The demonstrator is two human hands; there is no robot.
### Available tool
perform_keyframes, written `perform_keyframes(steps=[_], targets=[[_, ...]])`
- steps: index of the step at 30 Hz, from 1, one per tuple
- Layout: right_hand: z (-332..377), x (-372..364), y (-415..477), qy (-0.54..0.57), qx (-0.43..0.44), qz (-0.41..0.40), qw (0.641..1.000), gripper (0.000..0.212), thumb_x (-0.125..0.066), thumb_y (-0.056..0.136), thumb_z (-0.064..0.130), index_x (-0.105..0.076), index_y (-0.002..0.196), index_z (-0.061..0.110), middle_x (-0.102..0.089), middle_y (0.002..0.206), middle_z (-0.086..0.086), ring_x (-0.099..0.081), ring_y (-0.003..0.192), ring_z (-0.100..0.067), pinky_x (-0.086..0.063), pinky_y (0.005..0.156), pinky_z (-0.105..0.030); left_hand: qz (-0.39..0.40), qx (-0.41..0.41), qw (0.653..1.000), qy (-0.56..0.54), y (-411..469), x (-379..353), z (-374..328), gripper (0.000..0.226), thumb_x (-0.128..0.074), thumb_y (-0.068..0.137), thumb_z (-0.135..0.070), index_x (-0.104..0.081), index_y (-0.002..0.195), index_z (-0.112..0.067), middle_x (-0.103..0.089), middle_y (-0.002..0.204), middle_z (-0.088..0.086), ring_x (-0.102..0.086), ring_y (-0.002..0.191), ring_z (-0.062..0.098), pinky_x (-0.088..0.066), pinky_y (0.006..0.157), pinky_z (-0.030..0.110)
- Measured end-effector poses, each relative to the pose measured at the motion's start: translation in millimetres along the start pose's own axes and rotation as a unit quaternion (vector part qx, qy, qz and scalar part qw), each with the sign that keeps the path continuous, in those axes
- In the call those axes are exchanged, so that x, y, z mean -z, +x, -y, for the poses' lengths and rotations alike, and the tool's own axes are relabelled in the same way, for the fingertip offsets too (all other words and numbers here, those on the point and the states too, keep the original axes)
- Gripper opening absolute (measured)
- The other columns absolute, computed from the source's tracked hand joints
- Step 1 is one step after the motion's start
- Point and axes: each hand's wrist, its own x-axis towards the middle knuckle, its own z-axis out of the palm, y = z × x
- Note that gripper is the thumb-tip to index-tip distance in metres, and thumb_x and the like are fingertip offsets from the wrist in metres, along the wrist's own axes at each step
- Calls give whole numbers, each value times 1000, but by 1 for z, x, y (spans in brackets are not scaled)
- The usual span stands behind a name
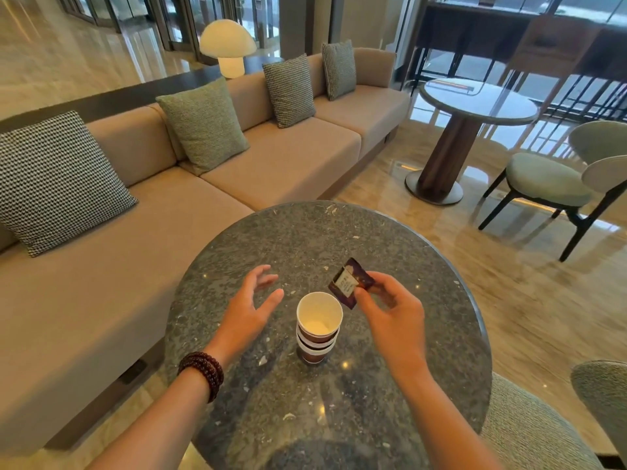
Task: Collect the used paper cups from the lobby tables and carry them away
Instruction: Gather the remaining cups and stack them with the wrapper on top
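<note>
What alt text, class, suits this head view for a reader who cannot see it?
Over a round grey stone table, a right hand pinches a dark purple packet near a stack of brown-and-white paper cups; the open left hand hovers beside it. A beige sofa stands behind.

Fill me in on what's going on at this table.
A person is clearing a round stone table in a lobby. A stack of nested paper cups stands upright on it. The right hand pinches a small dark packet just above the stack's rim, on its right side. The left hand hovers open to the stack's left, touching nothing.
</note>
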Motion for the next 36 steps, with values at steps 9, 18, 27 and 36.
perform_keyframes(steps=[9,18,27,36], targets=[[-37,-35,-13,-182,1,87,979,28,-68,83,9,-70,106,26,-56,89,31,-59,99,-7,-47,94,-36,-5,-7,1000,-1,0,6,7,45,-57,91,-34,-38,131,-31,-56,125,-12,-51,117,0,-38,98,25],[-52,-36,-10,-203,-18,110,973,37,-70,82,14,-63,117,23,-62,114,7,-52,113,-15,-38,102,-45,0,-3,1000,6,-4,6,9,40,-58,91,-30,-43,128,-28,-58,121,-11,-53,112,-1,-40,98,24],[-55,-34,-11,-241,-9,132,961,71,-75,75,38,-43,138,27,-46,127,14,-28,124,-12,-14,87,-20,-9,-8,1000,-5,-3,7,7,35,-58,92,-25,-47,125,-24,-60,118,-9,-54,111,1,-41,96,22],[-66,-29,-14,-210,7,162,964,99,-76,70,47,-10,143,46,-23,145,21,-13,134,-6,-11,107,-36,-11,-11,1000,-8,-4,5,10,34,-58,91,-25,-48,124,-25,-60,116,-13,-54,111,0,-41,91,17]])
